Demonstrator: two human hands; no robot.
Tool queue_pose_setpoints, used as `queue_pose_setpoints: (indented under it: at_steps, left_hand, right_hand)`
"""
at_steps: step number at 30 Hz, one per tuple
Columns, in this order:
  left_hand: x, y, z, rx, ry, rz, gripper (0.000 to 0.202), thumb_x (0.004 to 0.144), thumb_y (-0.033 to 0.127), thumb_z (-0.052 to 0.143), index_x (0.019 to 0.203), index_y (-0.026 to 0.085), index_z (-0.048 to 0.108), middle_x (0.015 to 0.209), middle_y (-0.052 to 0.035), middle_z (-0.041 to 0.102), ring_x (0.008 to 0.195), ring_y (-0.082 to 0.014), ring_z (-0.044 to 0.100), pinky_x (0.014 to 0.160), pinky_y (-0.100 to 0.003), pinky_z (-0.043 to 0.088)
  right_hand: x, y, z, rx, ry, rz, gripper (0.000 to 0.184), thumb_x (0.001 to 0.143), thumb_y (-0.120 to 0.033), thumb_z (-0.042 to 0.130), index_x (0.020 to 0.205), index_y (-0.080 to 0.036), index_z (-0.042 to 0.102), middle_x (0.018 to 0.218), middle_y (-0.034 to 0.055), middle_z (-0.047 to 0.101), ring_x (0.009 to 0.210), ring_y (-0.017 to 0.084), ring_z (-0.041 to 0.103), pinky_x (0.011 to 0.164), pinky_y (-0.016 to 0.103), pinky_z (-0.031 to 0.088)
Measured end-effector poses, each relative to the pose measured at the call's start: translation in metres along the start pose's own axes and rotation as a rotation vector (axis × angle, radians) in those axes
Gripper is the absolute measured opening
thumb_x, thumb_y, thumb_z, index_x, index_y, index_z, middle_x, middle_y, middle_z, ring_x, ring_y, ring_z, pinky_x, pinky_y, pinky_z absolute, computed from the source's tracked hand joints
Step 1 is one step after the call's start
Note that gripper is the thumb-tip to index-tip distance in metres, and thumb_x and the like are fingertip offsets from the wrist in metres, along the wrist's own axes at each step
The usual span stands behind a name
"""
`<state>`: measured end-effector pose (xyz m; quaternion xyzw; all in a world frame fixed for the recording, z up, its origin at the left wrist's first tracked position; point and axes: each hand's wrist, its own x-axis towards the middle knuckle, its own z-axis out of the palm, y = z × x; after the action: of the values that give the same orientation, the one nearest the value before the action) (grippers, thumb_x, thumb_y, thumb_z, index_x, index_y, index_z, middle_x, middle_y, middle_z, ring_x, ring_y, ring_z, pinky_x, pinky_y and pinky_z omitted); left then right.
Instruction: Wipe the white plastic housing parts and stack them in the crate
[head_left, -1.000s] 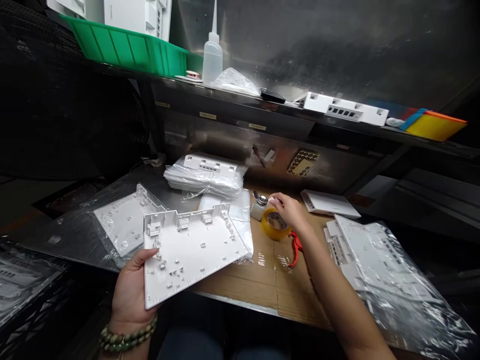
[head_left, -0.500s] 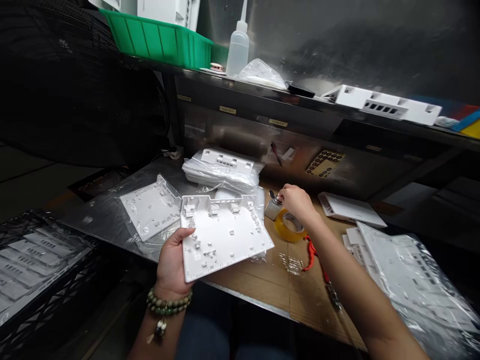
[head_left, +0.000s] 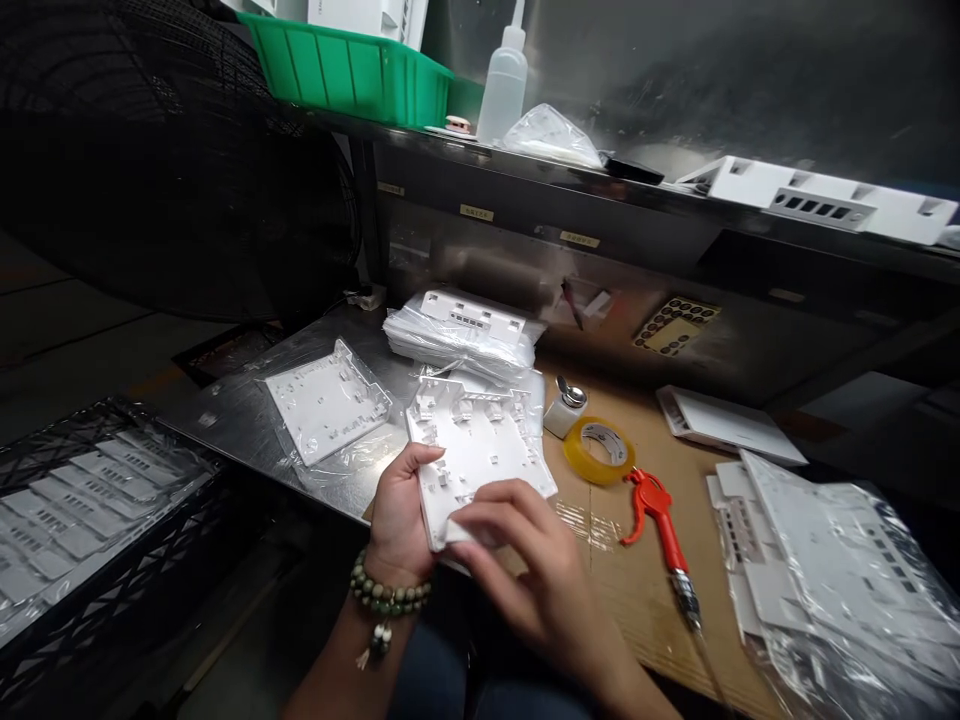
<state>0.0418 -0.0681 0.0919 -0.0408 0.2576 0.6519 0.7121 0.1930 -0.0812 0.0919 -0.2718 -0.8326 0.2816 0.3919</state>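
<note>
My left hand [head_left: 401, 510] grips the left edge of a white plastic housing panel [head_left: 491, 440], thumb on top. The panel is tilted over the bench's front edge, its inner side with small posts and clips facing up. My right hand [head_left: 529, 560] is closed at the panel's lower edge, pinching a small white piece [head_left: 459, 532] that looks like a cloth or wipe, pressed against the panel near its bottom corner. Its fingers hide part of the panel. Beyond the panel stand a small white pump dispenser bottle [head_left: 564, 410] and a roll of yellow tape [head_left: 598, 450].
A red air blow gun [head_left: 660, 515] lies right of the tape. Bagged white panels [head_left: 840, 570] are stacked at right. Another panel [head_left: 326, 405] lies on plastic at left, near a pile of plastic bags [head_left: 457, 345]. A crate [head_left: 150, 560] holds bagged parts. Above runs a shelf [head_left: 540, 170].
My right hand has left the pump dispenser and come back to the panel's lower edge, with the small white piece in its fingers. My left hand still holds the panel. The view has shifted slightly.
</note>
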Motion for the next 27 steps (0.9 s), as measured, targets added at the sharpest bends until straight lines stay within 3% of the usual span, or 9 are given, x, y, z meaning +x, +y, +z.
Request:
queue_pose_setpoints:
  at_steps: [3,6,10,15,18,20,22,24,27]
  left_hand:
    - [-0.002,-0.002,0.001,0.003,-0.045,-0.042,0.065,0.073,0.017,0.053,0.137,0.007,0.056,0.114,-0.0158,0.076,0.101,-0.0365,0.074,0.1,-0.054,0.055]
    - [-0.004,-0.002,0.002,-0.01,0.003,-0.026,0.066,0.074,0.016,0.052,0.139,0.008,0.055,0.115,-0.0155,0.076,0.103,-0.0365,0.073,0.101,-0.055,0.054]
    - [-0.008,-0.006,0.006,-0.02,0.014,0.057,0.07,0.073,0.011,0.051,0.142,0.012,0.052,0.116,-0.0127,0.076,0.105,-0.035,0.073,0.104,-0.054,0.053]
    - [-0.011,-0.01,0.009,-0.012,-0.012,0.061,0.072,0.073,0.01,0.05,0.145,0.015,0.05,0.118,-0.0116,0.075,0.106,-0.0345,0.073,0.105,-0.055,0.051]
    - [-0.01,-0.003,0.001,-0.006,0.0,0.057,0.076,0.073,0.011,0.05,0.149,0.013,0.046,0.12,-0.0142,0.075,0.11,-0.0365,0.071,0.106,-0.057,0.05]
    - [-0.008,0.006,-0.009,0.002,0.001,0.082,0.08,0.071,0.01,0.049,0.151,0.013,0.043,0.123,-0.0143,0.074,0.114,-0.0376,0.07,0.108,-0.059,0.048]
    - [-0.007,0.018,-0.023,0.014,-0.092,0.104,0.083,0.07,0.01,0.049,0.152,0.016,0.043,0.127,-0.0128,0.073,0.12,-0.038,0.066,0.11,-0.061,0.045]
    - [-0.006,0.03,-0.037,0.013,-0.282,0.085,0.083,0.07,0.011,0.049,0.153,0.018,0.043,0.132,-0.0103,0.071,0.127,-0.0375,0.061,0.114,-0.062,0.04]
    - [-0.006,0.042,-0.051,-0.087,-0.486,-0.003,0.075,0.077,0.015,0.046,0.151,0.024,0.046,0.137,-0.0036,0.068,0.137,-0.0342,0.052,0.117,-0.061,0.033]
  right_hand:
    - [-0.01,-0.004,0.014,-0.066,0.063,-0.078,0.016,0.094,-0.021,0.067,0.109,-0.024,0.068,0.095,0.0065,0.067,0.086,0.02,0.065,0.074,0.033,0.056]
    - [-0.014,0.0,0.01,-0.138,0.054,-0.135,0.017,0.093,-0.017,0.067,0.109,-0.024,0.068,0.091,0.0056,0.068,0.081,0.02,0.064,0.07,0.033,0.055]
    - [-0.016,-0.002,0.005,-0.113,0.105,-0.108,0.018,0.092,-0.015,0.068,0.109,-0.022,0.068,0.091,0.0057,0.067,0.08,0.018,0.065,0.07,0.03,0.056]
    - [-0.018,-0.005,0.015,-0.161,0.104,-0.144,0.017,0.091,-0.015,0.068,0.107,-0.021,0.068,0.09,0.0066,0.068,0.079,0.02,0.065,0.068,0.033,0.055]
    - [-0.024,0.006,0.002,-0.178,0.084,-0.093,0.015,0.092,-0.016,0.068,0.106,-0.022,0.069,0.091,0.006,0.068,0.079,0.019,0.065,0.068,0.032,0.054]
    - [-0.03,0.019,-0.019,-0.179,0.157,0.004,0.015,0.093,-0.019,0.067,0.107,-0.023,0.07,0.096,0.0057,0.066,0.078,0.017,0.063,0.067,0.03,0.053]
    - [-0.038,0.033,-0.042,-0.232,0.329,0.134,0.011,0.095,-0.023,0.067,0.105,-0.025,0.071,0.098,0.0053,0.065,0.079,0.017,0.061,0.068,0.03,0.052]
    - [-0.047,0.045,-0.06,-0.311,0.492,0.228,0.007,0.095,-0.025,0.068,0.1,-0.025,0.073,0.097,0.0045,0.064,0.082,0.017,0.06,0.072,0.031,0.051]
    - [-0.058,0.054,-0.068,-0.323,0.473,0.238,0.008,0.095,-0.023,0.067,0.101,-0.024,0.073,0.097,0.0037,0.063,0.083,0.015,0.06,0.072,0.028,0.051]
